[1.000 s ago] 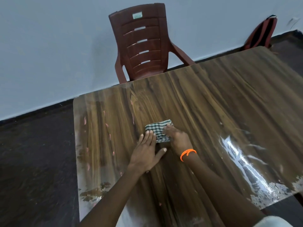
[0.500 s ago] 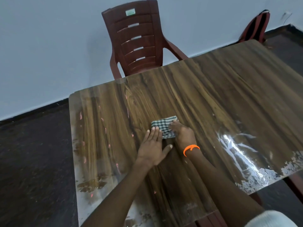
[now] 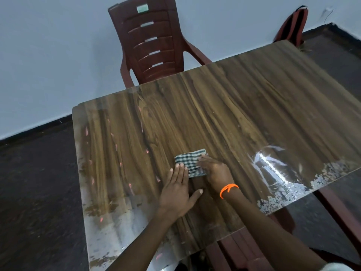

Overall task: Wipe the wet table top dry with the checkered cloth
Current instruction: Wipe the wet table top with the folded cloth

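A small folded green-and-white checkered cloth [image 3: 190, 160] lies on the glossy wood-grain table top [image 3: 244, 114], a little left of centre. My right hand [image 3: 215, 172], with an orange wristband, presses down on the cloth's right side with its fingers over it. My left hand [image 3: 178, 190] lies flat on the table, fingers together and thumb out, fingertips touching the cloth's near-left edge. A shiny wet patch [image 3: 271, 167] glints on the table's right front.
A dark red plastic chair [image 3: 154, 42] stands against the wall behind the table's far edge. A red bag [image 3: 293, 24] leans on the wall at far right. The table's near and left edges show worn, peeling patches [image 3: 109, 227]. Dark floor surrounds the table.
Both hands and the cloth have slid slightly to the right across the table; the camera has tilted, showing more of the table's near edge.
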### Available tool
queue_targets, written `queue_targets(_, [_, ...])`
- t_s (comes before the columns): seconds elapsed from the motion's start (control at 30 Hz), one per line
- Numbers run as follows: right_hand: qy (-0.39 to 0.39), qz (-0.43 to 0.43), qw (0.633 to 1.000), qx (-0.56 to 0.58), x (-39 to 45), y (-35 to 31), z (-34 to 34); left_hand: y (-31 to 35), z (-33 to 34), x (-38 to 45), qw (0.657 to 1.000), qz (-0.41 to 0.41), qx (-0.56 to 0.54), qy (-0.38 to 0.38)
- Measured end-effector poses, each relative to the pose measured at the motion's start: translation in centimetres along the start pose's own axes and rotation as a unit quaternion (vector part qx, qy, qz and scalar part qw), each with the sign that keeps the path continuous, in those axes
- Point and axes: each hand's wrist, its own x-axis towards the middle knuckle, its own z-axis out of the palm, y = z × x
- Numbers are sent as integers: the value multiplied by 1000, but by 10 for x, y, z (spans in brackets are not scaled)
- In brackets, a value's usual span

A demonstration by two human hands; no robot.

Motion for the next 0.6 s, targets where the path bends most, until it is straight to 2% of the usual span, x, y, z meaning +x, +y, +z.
queue_targets(0.23, [-6,18,1000,-11,40,-4,3,-7,-15,29,999,-35,21,4])
queue_targets(0.43, [-14,-14,999,26,-6,-25,14,-5,2,-30,999,-37,5,-2])
queue_targets(0.6, [-10,-36,999,25,-54,-14,3,30,16,-66,999,-22,-16,-22])
